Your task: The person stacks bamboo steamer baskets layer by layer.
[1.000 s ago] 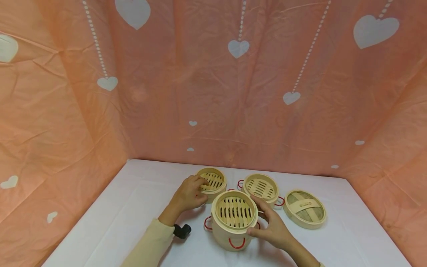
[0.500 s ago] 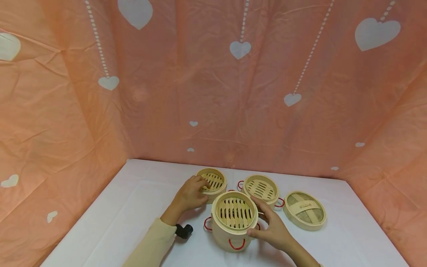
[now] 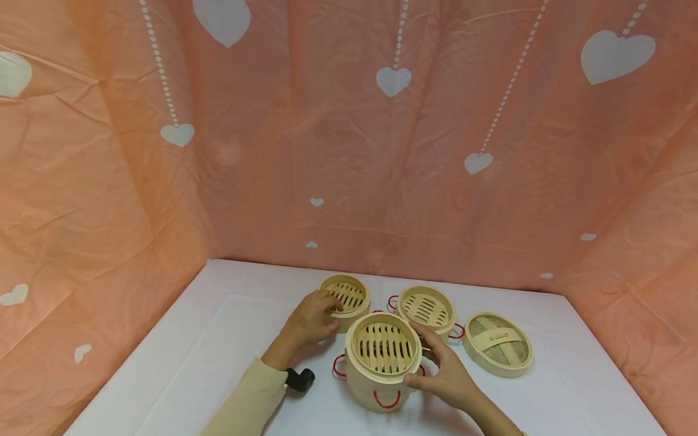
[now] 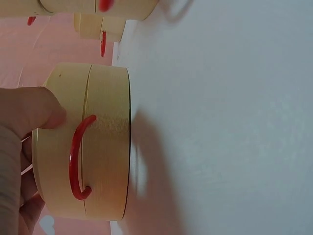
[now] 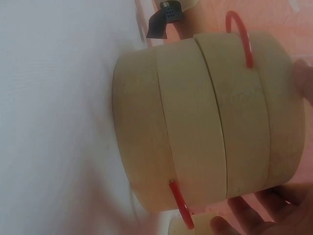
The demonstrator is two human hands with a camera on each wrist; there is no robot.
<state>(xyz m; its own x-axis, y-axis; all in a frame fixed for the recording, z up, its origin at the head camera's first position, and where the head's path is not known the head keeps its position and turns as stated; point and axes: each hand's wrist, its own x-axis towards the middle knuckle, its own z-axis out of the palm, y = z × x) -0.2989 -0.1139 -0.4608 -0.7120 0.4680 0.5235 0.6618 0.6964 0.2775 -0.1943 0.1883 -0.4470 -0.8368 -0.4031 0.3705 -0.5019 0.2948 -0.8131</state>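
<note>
Around the rim of the far-left bamboo steamer basket (image 3: 357, 312), my left hand (image 3: 311, 318) holds on, its thumb against the outer wall. In the left wrist view that basket (image 4: 110, 152) stands on the table, with a red handle on its side. My right hand (image 3: 449, 375) grips the upper part of a stack of two bamboo steamer baskets (image 3: 376, 390), thumb in front and fingers behind. The right wrist view shows the stack (image 5: 195, 117) side-on, with red handles and a seam between tiers. Slats line the open top of each basket.
Behind the stack stands another slatted steamer basket (image 3: 428, 309) with red handles. A round woven steamer lid (image 3: 498, 342) lies to its right. White cloth covers the table (image 3: 218, 339); pink heart-print curtains (image 3: 349, 151) enclose its back and sides.
</note>
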